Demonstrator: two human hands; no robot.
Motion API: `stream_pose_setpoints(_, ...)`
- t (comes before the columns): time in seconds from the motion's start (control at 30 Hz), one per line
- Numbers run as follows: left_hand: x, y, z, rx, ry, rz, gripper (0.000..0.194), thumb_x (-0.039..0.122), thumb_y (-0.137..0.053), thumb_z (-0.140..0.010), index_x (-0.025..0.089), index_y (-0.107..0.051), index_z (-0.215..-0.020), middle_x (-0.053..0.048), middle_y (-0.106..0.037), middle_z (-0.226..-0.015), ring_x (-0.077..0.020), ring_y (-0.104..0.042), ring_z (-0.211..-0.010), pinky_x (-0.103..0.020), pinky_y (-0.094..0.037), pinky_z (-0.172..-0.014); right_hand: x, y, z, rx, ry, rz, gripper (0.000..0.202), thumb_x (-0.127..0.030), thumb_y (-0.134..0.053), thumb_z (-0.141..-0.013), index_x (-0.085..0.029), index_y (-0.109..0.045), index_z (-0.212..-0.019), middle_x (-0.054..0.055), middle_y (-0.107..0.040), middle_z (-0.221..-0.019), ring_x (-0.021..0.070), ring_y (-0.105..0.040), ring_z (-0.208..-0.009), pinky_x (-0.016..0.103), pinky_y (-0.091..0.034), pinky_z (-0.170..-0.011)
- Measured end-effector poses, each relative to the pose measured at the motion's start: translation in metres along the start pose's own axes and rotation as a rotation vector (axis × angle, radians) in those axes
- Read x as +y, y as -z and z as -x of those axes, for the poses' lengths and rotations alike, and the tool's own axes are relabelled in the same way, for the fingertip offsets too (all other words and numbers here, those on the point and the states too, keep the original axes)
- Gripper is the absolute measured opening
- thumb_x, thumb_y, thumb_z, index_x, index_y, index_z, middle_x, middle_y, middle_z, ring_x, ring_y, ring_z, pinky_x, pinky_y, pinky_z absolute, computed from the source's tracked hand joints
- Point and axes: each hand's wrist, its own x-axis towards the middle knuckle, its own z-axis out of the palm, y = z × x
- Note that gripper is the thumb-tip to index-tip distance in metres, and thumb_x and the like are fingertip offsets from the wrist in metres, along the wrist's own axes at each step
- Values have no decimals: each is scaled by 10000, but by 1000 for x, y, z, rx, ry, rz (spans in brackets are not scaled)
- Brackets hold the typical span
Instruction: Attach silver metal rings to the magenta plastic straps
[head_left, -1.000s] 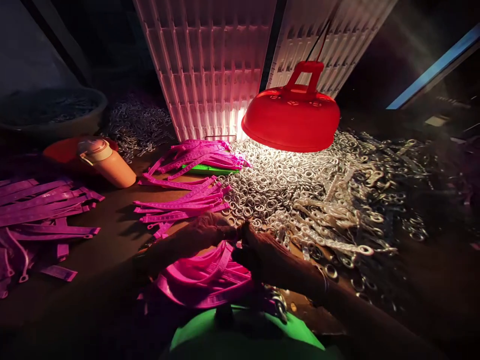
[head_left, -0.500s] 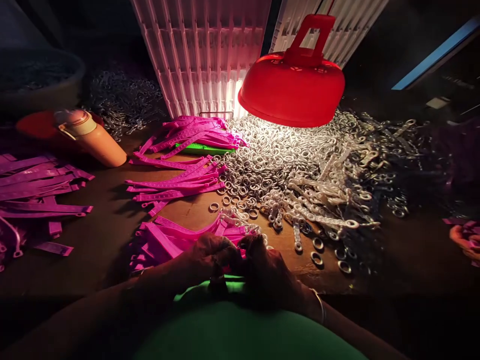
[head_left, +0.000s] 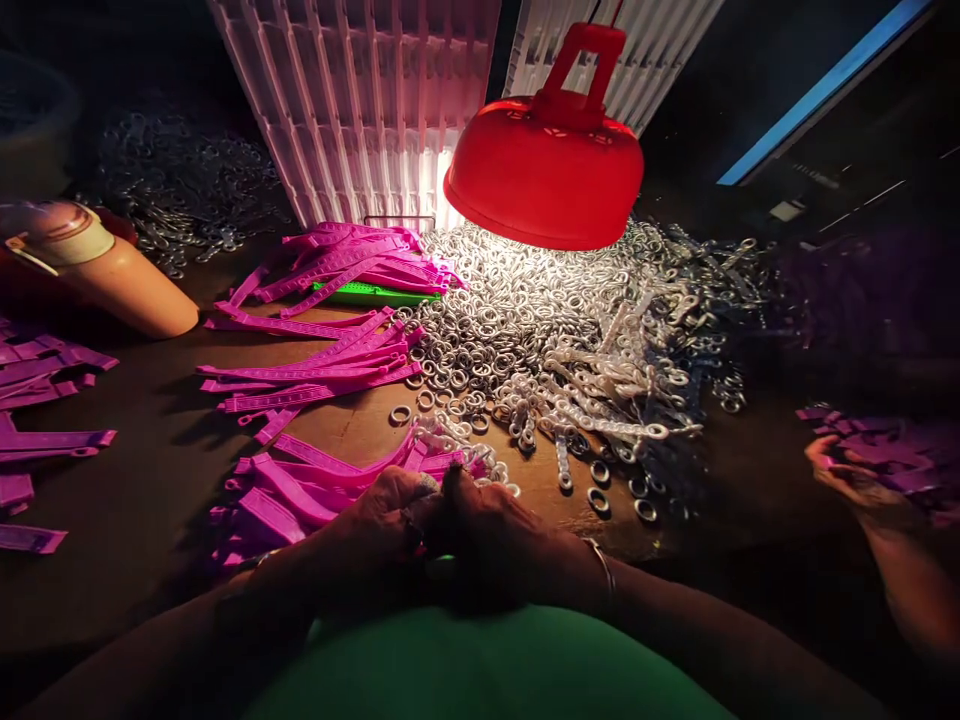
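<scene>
At the table's front edge, my left hand (head_left: 401,515) and my right hand (head_left: 491,530) meet with their fingers closed together. Whatever they pinch is too dark and small to make out. Pink plastic strips (head_left: 289,490) lie in a heap beside and behind my left hand. A few pale rings and links (head_left: 487,465) sit just beyond my fingertips. Farther back spreads a large pile of metallic rings (head_left: 517,300), with whitish chain-like strips (head_left: 607,395) on its right side.
A red lamp (head_left: 547,180) hangs low over the rings. An orange bottle (head_left: 120,275) stands at the left, near more pink strips (head_left: 52,440). Another person's hand (head_left: 855,475) holds pink pieces at the right. Behind is a ribbed translucent panel (head_left: 375,110).
The view has shifted right, so the table's contents appear farther left. My hands have drawn closer together, and more of the other person's arm shows.
</scene>
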Motion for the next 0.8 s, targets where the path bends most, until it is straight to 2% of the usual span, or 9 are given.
stream_pose_setpoints(0.17,-7,2,-1,23,-38,82,422,497,-669,-733,102,-562,-630,-1,-489,-575,-78,-406,-533,-198,-294,-487,-9,14,-4,10,40,57,108,-128,-417,-824,-157,-463,-918,16,-562,-659,86,-391,-529,218,-242,-479)
stream_pose_setpoints(0.23,-12,3,-2,26,-81,52,430,511,-660,-733,113,-545,-618,16,-455,-535,-70,-383,-500,-189,-280,-463,-9,17,-3,37,88,61,97,-107,-413,-828,-162,-466,-888,1,-551,-650,80,-372,-526,221,-238,-490)
stream_pose_setpoints(0.33,-20,5,-2,55,-189,-157,417,510,-579,-793,131,-518,-631,27,-420,-535,-69,-365,-490,-186,-265,-442,-3,16,3,56,164,87,104,-101,-472,-799,-169,-480,-877,-36,-494,-605,73,-332,-502,223,-219,-484)
stream_pose_setpoints(0.43,-24,6,1,86,-343,-470,345,405,-544,-826,131,-512,-619,15,-429,-573,-84,-389,-539,-195,-294,-476,11,13,8,92,223,103,30,-177,-526,-807,-180,-498,-817,-44,-476,-585,77,-347,-498,218,-244,-480)
stream_pose_setpoints(0.53,-18,9,5,84,-415,-663,293,343,-536,-838,121,-586,-652,-7,-497,-604,-96,-433,-570,-206,-331,-521,38,17,6,271,178,83,152,-285,-443,-889,-188,-543,-827,6,-576,-664,113,-480,-555,225,-351,-526)
stream_pose_setpoints(0.63,-5,25,1,250,-474,-741,296,358,-503,-866,129,-651,-751,-41,-582,-685,-123,-506,-625,-223,-379,-580,78,28,-2,484,79,145,273,-284,-343,-912,-165,-570,-1006,96,-640,-805,183,-571,-655,288,-428,-592)
stream_pose_setpoints(0.7,4,47,-8,429,-509,-776,290,360,-486,-873,138,-665,-827,-61,-619,-742,-147,-550,-673,-243,-413,-629,108,34,-8,623,-41,425,289,-256,-404,-834,-147,-583,-1034,134,-646,-813,233,-586,-685,347,-452,-629)
stream_pose_setpoints(0.77,11,74,-21,631,-531,-772,243,309,-518,-837,131,-655,-929,-93,-655,-845,-184,-594,-754,-278,-455,-699,133,37,-13,635,-103,636,351,-222,-433,-765,-122,-585,-1066,158,-650,-796,273,-592,-699,406,-467,-658)
stream_pose_setpoints(0.8,14,88,-28,716,-540,-840,249,293,-520,-831,132,-652,-969,-105,-661,-889,-199,-598,-780,-302,-461,-725,142,38,-15,633,-101,695,389,-208,-433,-753,-120,-575,-1104,162,-652,-814,287,-598,-727,432,-474,-685)
